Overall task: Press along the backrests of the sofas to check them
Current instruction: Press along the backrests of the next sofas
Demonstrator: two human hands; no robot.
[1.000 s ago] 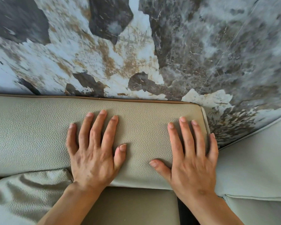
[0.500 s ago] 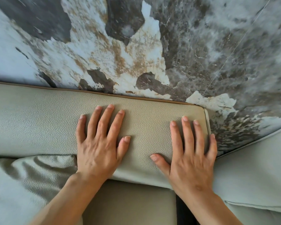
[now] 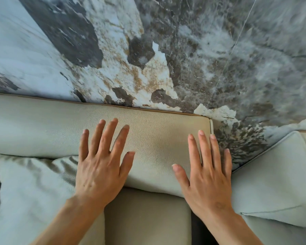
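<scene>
Far left, a rumpled loose cushion (image 3: 30,188) slumps on the seat, its creased top tucked under the front edge of the backrest (image 3: 157,142); the left hand (image 3: 102,167) lies palm down across that edge, heel over the cushion's corner, all 5 fingers (image 3: 121,138) spread apart and flat on the pebbled beige leather, gripping nothing; the backrest itself runs across the middle of the view from the left edge, tight against the marbled wall (image 3: 166,50) behind it, a thin brown piping along its top; below, between the 2 wrists, the seat cushion (image 3: 147,216) shows plain beige; now the right hand (image 3: 207,179), also palm down, fingers fanned and open, thumb stuck out toward the left hand, sits at the backrest's right end, its outer fingers reaching past the corner seam; just beyond, a second sofa (image 3: 276,181) butts in at an angle, pale and smooth, untouched by either hand.
</scene>
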